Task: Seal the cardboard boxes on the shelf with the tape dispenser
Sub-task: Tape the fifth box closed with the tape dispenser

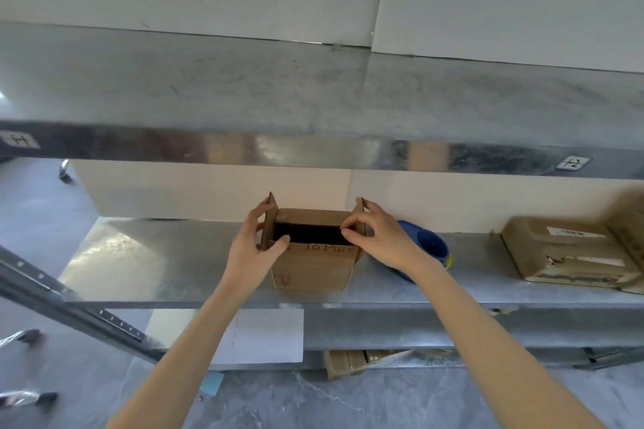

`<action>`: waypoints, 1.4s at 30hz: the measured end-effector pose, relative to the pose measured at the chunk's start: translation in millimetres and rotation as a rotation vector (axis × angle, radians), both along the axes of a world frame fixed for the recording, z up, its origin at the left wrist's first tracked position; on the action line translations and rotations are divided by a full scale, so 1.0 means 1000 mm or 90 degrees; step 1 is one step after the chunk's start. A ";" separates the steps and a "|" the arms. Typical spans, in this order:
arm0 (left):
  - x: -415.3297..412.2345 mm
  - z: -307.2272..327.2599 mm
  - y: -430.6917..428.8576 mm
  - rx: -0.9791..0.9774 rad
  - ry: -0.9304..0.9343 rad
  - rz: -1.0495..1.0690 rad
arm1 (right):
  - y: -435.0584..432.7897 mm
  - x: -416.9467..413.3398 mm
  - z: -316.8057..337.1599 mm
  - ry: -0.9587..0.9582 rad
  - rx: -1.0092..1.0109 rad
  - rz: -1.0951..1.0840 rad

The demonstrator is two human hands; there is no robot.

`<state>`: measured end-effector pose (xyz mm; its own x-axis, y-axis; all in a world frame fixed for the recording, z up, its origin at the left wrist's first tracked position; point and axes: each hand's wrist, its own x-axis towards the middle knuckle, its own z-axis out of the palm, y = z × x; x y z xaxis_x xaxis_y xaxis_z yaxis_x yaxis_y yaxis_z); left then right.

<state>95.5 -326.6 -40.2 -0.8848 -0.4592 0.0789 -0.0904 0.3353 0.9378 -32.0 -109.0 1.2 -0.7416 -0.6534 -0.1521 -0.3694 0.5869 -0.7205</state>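
The box (pixel 313 268) stands open at the middle of the shelf (pixel 156 265) with its side flaps upright, so it is not yet ready for tape. The left grip (pixel 256 247) clasps the flap at the box's 9 o'clock with its thumb on the front edge, and the right grip (pixel 380 240) pinches cardboard by the 3 o'clock flap, seemingly to fold both inward together. A blue thing (pixel 430 242), likely the dispenser, lies at the box's 3 o'clock behind the right wrist, handy for later, and a far box (pixel 564 254) sits further along.
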 end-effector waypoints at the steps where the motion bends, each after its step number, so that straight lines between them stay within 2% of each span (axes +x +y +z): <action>1: 0.001 0.000 -0.001 0.003 -0.001 -0.014 | -0.001 -0.001 0.001 0.000 0.005 0.004; 5: 0.006 -0.002 -0.004 0.008 -0.004 -0.036 | -0.004 -0.001 0.004 0.012 -0.041 -0.017; 14: 0.012 -0.005 -0.011 0.000 -0.016 -0.110 | -0.009 -0.002 -0.005 0.042 -0.015 -0.039; 20: 0.014 -0.007 -0.013 0.022 -0.046 -0.174 | -0.013 0.003 -0.015 0.050 -0.059 -0.080; 26: 0.012 -0.010 -0.012 -0.027 -0.092 -0.176 | -0.015 0.010 -0.015 -0.048 -0.077 -0.024; 30: 0.009 -0.014 -0.015 -0.071 -0.083 -0.147 | -0.011 0.012 -0.010 -0.075 -0.029 0.026; 33: 0.006 -0.016 -0.012 -0.093 -0.073 -0.097 | -0.009 0.011 -0.016 -0.027 0.011 0.047; 37: 0.002 -0.022 -0.007 -0.120 -0.009 -0.004 | -0.006 0.010 -0.032 0.064 -0.015 0.030; 40: -0.001 -0.028 -0.012 -0.118 -0.002 -0.009 | -0.004 0.009 -0.041 0.117 -0.076 -0.046; 42: -0.004 -0.027 -0.016 -0.078 -0.015 -0.062 | -0.004 0.007 -0.043 0.130 -0.105 -0.103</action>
